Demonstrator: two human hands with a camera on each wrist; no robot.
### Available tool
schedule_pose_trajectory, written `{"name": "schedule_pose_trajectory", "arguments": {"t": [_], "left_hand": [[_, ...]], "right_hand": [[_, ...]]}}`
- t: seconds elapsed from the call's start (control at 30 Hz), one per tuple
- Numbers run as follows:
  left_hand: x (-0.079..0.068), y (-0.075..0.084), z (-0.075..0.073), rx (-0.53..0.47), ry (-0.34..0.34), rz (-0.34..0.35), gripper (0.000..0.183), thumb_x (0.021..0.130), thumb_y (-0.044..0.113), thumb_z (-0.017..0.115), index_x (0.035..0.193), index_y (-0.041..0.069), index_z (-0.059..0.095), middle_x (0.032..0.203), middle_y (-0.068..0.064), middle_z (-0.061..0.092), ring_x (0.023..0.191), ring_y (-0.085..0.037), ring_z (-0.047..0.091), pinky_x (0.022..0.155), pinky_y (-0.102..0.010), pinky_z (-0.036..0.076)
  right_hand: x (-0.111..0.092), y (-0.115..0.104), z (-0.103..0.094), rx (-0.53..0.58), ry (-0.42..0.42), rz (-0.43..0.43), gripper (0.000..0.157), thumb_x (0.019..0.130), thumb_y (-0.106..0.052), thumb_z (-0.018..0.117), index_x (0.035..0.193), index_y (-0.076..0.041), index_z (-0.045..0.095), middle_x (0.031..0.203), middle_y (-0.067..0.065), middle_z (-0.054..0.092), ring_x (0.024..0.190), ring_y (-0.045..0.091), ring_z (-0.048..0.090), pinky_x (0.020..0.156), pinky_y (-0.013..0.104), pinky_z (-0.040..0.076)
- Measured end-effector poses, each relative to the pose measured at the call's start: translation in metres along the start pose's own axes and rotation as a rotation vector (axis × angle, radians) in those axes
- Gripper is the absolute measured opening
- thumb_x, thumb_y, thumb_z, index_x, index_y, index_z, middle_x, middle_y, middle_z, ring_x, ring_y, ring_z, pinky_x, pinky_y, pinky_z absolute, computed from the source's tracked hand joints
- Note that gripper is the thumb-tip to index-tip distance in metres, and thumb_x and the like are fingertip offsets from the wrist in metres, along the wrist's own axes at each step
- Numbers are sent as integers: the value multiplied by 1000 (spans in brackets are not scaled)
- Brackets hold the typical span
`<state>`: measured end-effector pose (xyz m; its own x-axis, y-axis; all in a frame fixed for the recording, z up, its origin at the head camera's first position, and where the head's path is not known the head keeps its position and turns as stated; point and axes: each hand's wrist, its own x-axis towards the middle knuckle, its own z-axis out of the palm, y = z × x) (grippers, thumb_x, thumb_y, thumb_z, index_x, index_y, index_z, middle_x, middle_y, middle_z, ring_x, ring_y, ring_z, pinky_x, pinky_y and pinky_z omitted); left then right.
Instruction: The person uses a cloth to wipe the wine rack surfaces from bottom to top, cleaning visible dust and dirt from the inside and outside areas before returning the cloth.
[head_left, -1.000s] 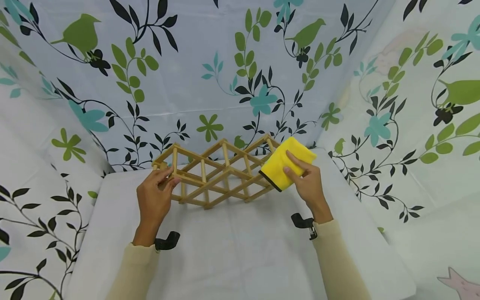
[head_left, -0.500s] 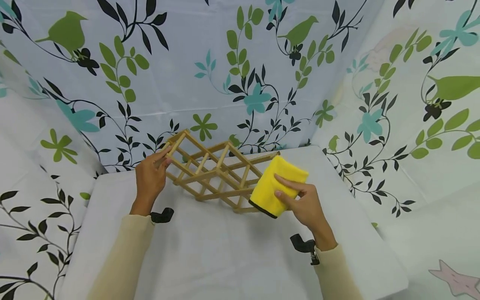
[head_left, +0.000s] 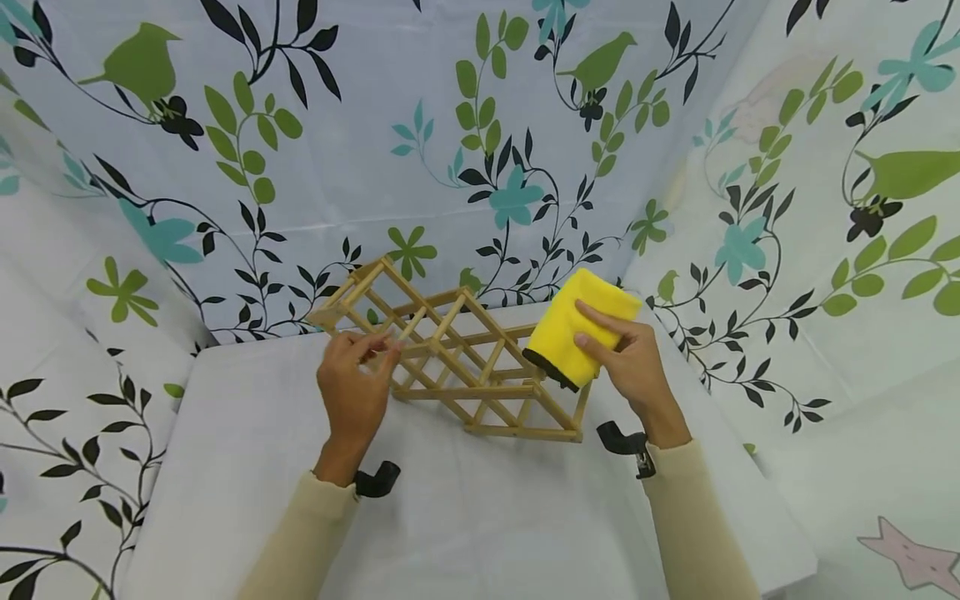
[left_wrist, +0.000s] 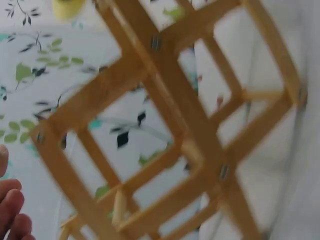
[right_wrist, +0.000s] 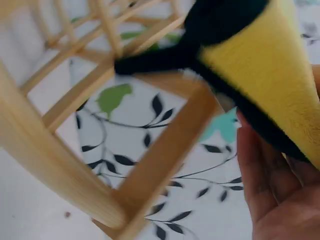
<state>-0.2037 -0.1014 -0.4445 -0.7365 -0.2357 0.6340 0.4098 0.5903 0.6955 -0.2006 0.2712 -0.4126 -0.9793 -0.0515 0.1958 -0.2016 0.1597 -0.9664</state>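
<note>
1. A wooden rack [head_left: 480, 392] is at the far part of the white table [head_left: 465, 517], lying slantwise; its right end is nearer to the person.
2. The right hand [head_left: 637, 367] grasps a folded yellow cloth [head_left: 564, 325] at the rack's right end; whether cloth and wood touch, I cannot tell.
3. The left hand [head_left: 354, 392] is before the rack's left part, fingers loosely bent; it seems released, holding nothing.
4. I judge the work with cloth and rack as under way: the rack is in one piece, the cloth not yet laid down. Which bars are done and which are left, I cannot see.
5. The rack's left end reaches the far table edge, with the patterned curtain [head_left: 360, 167] close behind, so little room there. Toward the person, the table gives wide open room.
</note>
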Motion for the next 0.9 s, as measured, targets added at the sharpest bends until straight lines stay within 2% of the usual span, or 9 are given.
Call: {"name": "schedule_pose_trajectory", "arguments": {"t": [0.13, 0.2, 0.27, 0.4, 0.67, 0.8, 0.9], "left_hand": [[-19, 10, 23, -69, -96, -55, 28, 90, 23, 88, 111, 6, 84, 92, -8, 77, 79, -21, 68, 69, -30, 56], [-23, 12, 29, -103, -102, -84, 30, 89, 25, 88, 112, 6, 84, 93, -7, 78, 78, -20, 69, 69, -24, 56], [-25, 12, 33, -115, -80, -98, 30, 89, 24, 89, 112, 5, 83, 92, -8, 79, 77, -20, 71, 67, -21, 56], [-21, 10, 31, -108, -57, -108, 29, 90, 22, 88, 112, 4, 83, 93, -9, 79, 79, -23, 72, 67, -24, 55], [-11, 8, 17, -53, -117, -101, 28, 94, 25, 84, 116, 8, 83, 99, -11, 76, 82, -26, 74, 70, -39, 59], [-5, 7, 14, -30, -158, -116, 29, 97, 25, 81, 120, 8, 82, 102, -13, 78, 84, -29, 74, 72, -43, 59], [-1, 4, 10, -27, -240, -160, 31, 99, 28, 78, 125, 12, 80, 111, -11, 80, 91, -30, 72, 76, -41, 57]], "right_hand": [[14, 14, 0, -6, -8, 69, 50, 101, -18, 76, 149, -19, 63, 150, 20, 57, 114, 18, 69, 93, 26, 62], [14, 17, 2, 1, -3, 89, 51, 100, -18, 77, 148, -19, 63, 150, 20, 57, 114, 19, 69, 93, 27, 63], [10, 17, 2, 0, -1, 92, 50, 99, -19, 78, 147, -18, 64, 149, 19, 58, 113, 19, 69, 93, 27, 63], [-1, 13, 2, -5, -40, 84, 49, 98, -17, 79, 146, -15, 66, 147, 20, 61, 112, 18, 71, 92, 28, 64], [-37, 5, 7, -9, -171, 81, 45, 96, -12, 80, 140, -10, 70, 145, 20, 65, 111, 21, 74, 90, 34, 65], [-48, 2, 11, 21, -309, 69, 43, 97, -8, 78, 139, -7, 70, 141, 24, 67, 106, 27, 76, 86, 39, 66], [-51, 0, 15, 62, -427, 54, 42, 97, -4, 77, 138, -3, 70, 137, 27, 68, 101, 28, 77, 84, 42, 67]]}}
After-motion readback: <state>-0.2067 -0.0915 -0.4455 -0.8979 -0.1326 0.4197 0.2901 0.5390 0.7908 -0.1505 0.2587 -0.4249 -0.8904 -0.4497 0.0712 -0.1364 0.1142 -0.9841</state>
